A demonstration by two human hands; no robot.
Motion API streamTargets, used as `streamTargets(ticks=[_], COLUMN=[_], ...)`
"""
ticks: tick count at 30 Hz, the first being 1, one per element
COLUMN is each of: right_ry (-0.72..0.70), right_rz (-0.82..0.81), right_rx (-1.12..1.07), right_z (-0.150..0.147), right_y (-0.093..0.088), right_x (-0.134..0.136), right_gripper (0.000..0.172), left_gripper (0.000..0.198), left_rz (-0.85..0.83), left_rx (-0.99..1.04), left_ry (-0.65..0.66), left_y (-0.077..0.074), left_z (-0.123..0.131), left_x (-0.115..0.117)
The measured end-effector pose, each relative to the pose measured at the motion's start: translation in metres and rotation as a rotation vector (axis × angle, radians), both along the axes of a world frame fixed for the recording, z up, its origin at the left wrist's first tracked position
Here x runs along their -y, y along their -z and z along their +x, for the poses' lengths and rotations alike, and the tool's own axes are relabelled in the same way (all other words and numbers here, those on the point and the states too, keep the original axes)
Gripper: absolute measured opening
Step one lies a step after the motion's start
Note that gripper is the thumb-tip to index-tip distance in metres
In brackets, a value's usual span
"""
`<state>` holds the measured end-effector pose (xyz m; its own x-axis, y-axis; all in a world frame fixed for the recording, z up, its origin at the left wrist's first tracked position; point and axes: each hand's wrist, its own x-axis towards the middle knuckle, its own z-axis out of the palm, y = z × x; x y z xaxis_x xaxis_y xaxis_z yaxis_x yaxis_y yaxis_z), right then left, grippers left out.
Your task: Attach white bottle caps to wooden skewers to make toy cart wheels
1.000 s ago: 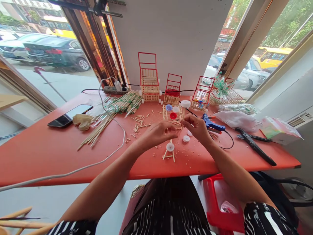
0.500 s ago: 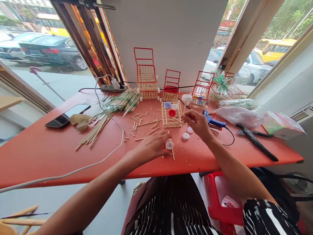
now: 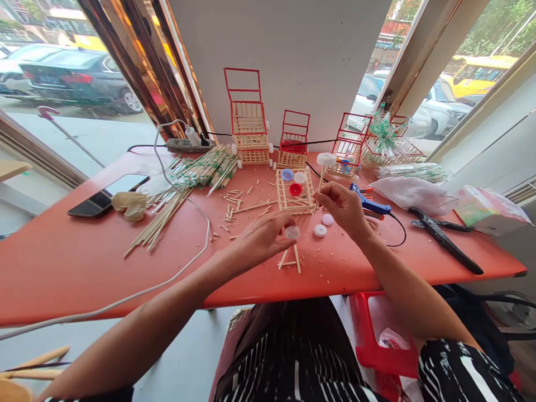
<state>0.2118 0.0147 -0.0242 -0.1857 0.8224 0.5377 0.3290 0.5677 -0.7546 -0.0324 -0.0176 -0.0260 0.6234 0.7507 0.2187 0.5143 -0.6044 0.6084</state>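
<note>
My left hand (image 3: 268,234) grips a translucent white bottle cap (image 3: 292,232) between thumb and fingers, just above the table. Below it, short wooden sticks (image 3: 290,262) lie at angles to each other. My right hand (image 3: 341,204) pinches a thin wooden stick (image 3: 321,181) upright, and a white bottle cap (image 3: 326,159) sits on its upper end. Beyond my hands lies a small stick frame (image 3: 277,192) with a red cap (image 3: 295,189), a blue cap (image 3: 287,175) and a white one in it. Another white cap (image 3: 320,230) rests near my right hand.
Small stick carts with red handles (image 3: 249,123) stand along the wall. Left are a stick bundle (image 3: 205,173), a phone (image 3: 129,183) and a white cable (image 3: 201,254). Right are a blue glue gun (image 3: 372,205), a plastic bag (image 3: 412,195) and black-handled cutters (image 3: 446,240).
My left hand has lifted the translucent cap up off the sticks on the table. My right hand still holds the capped stick, nearly in place. The view has shifted slightly.
</note>
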Motion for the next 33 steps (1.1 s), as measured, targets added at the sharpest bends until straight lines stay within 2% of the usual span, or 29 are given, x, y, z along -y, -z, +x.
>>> streamTargets(ticks=[3,5,10,14,21,33], right_ry=[0.012,0.010,-0.031,-0.043,-0.037,-0.098], right_rz=[-0.005,-0.005,-0.023,-0.017,-0.043,-0.051], right_rx=[-0.003,-0.012,-0.090,-0.098,-0.116,-0.095], right_z=[-0.002,-0.002,-0.005,-0.010,-0.017,-0.020], right_y=[-0.002,-0.003,-0.006,-0.007,-0.011,-0.011], right_x=[0.002,0.003,0.007,0.012,0.016,0.026], right_gripper=[0.034,0.035,0.030,0.027,0.034,0.027], left_gripper=[0.012,0.011,0.014,0.017,0.019,0.021], left_rz=[0.028,0.023,-0.029,-0.023,-0.031,0.044], left_rx=[0.029,0.074,0.255,0.339,0.350,0.394], left_ry=[-0.011,-0.029,-0.085,-0.080,-0.071,-0.117], left_y=[-0.009,-0.010,0.002,0.011,0.017,0.015], left_z=[0.002,0.006,0.015,0.015,0.018,0.022], left_x=[-0.009,-0.014,-0.017,-0.014,-0.009,-0.004])
